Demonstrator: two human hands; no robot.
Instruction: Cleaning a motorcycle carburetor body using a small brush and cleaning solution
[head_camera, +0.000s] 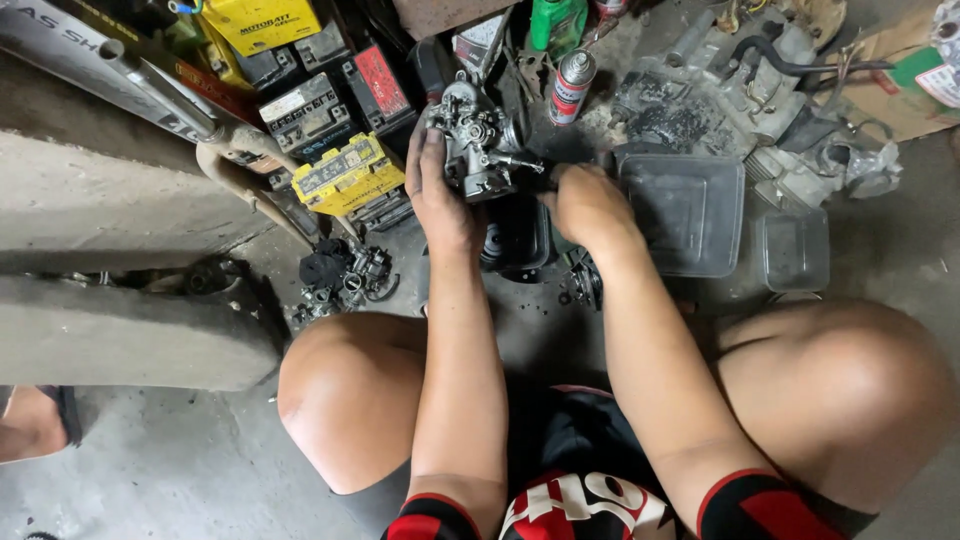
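Observation:
I squat over a grimy concrete floor. My left hand grips a grey metal carburettor and holds it up in front of me. My right hand is closed around a tool with a thin metal shaft whose tip touches the carburettor's right side. The tool's handle is hidden inside the fist. Below the hands sits a black plastic container.
Yellow and black batteries are stacked at the back left. A spray can, a green bottle, two dark trays, engine parts and loose small parts surround me. A concrete step is at left.

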